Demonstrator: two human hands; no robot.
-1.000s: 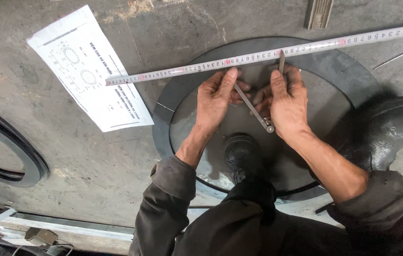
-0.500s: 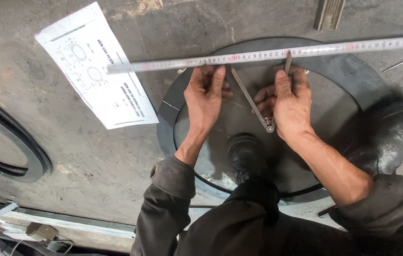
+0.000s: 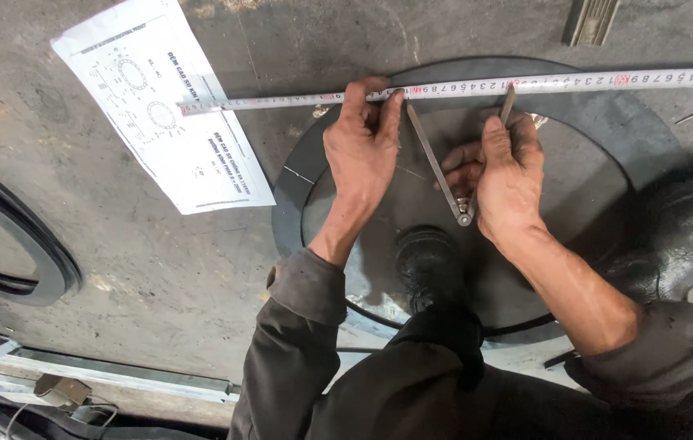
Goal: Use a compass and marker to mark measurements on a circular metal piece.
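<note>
A dark round rubber disc (image 3: pixel 599 130) lies flat on the grey work surface. A long steel ruler (image 3: pixel 607 81) stretches across its far edge. My left hand (image 3: pixel 363 155) presses fingertips down on the ruler near the disc's left side. My right hand (image 3: pixel 503 175) grips a metal divider (image 3: pixel 436 163), its two legs spread with the tips up against the ruler. The divider's hinge sits by my right thumb.
A white paper drawing sheet (image 3: pixel 167 114) lies at the upper left. A black ring (image 3: pixel 20 253) curves at the left edge. My dark boot (image 3: pixel 428 261) rests on the disc's near part, another boot (image 3: pixel 681 236) at right. A metal bar (image 3: pixel 591 20) lies beyond the ruler.
My left hand has slid along the ruler and now presses it flat. The divider stays in my right hand, its legs set against the ruler. The view has shifted slightly.
</note>
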